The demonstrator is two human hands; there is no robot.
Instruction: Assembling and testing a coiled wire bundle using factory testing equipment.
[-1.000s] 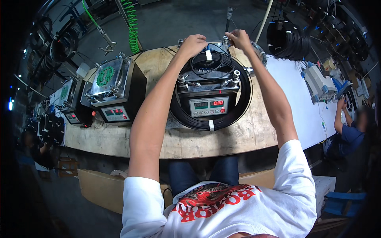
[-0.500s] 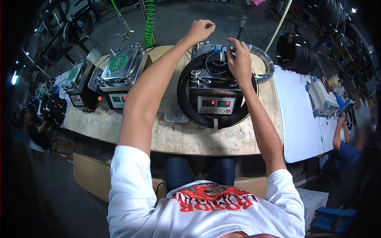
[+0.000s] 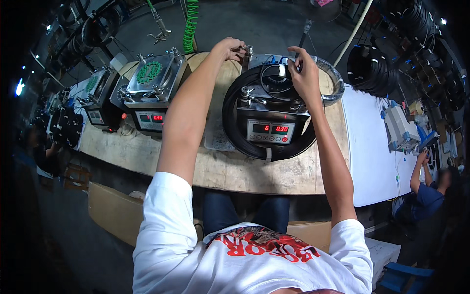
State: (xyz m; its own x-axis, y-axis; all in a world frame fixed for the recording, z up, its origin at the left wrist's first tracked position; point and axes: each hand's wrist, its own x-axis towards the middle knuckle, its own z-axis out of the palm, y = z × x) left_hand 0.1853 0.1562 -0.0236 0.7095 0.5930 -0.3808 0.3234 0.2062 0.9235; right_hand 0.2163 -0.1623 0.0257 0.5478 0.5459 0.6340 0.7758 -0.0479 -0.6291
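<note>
Left hand (image 3: 229, 48) pinches a metal post (image 3: 249, 51) at the machine (image 3: 270, 115)'s far corner; right hand (image 3: 303, 68) curls over black cable coil (image 3: 234, 115), fingertips hidden, grip unclear.

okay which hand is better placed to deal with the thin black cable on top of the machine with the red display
Right. The right hand is already over the thin black cable loops on the machine top, fingertips at them. The left hand sits at the machine's far left corner, by a metal post.

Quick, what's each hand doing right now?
Left hand: closed on a metal knob at the machine's far corner.
Right hand: fingers pinching thin black cable.
</note>
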